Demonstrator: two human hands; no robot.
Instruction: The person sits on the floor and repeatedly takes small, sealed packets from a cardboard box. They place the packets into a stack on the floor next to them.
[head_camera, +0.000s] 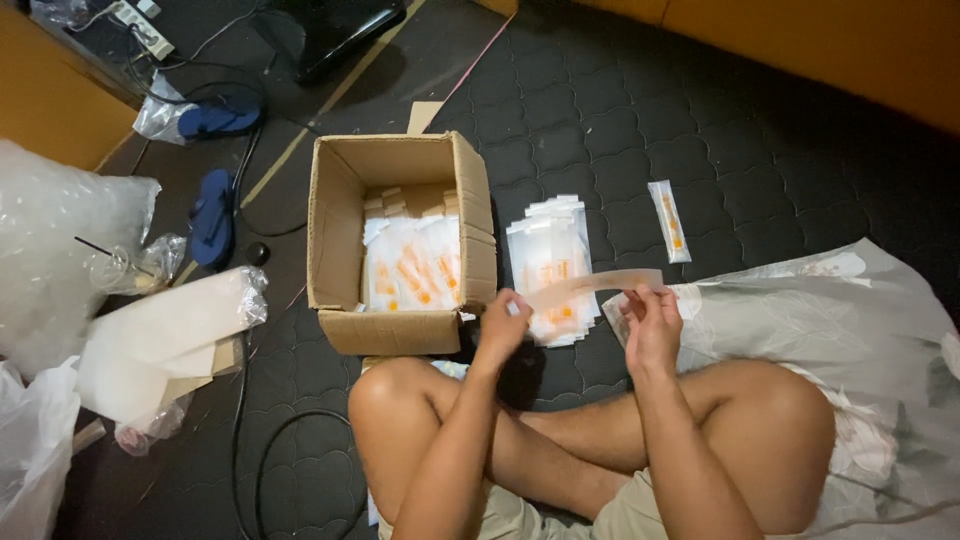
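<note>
Person's sitting cross-legged on a dark quilted mat (620, 110), and both hands are pinched onto the same thing: a long thin beige strip (592, 285) stretched out between them, just above the knees. The left hand (500, 325) has its fingers closed around the strip's left end, and the right hand (652, 322) grips it near the middle, with the far end sticking out past it to the right. Right behind the strip there's a stack of clear sachets (552, 265) with orange contents (can't make out what's inside), and left of that an open cardboard box (400, 240) packed with more of the same. One lone sachet (668, 220) lies off on the mat to the right, well apart from the stack. A floral sheet (830, 320) is spread beside the right knee.
</note>
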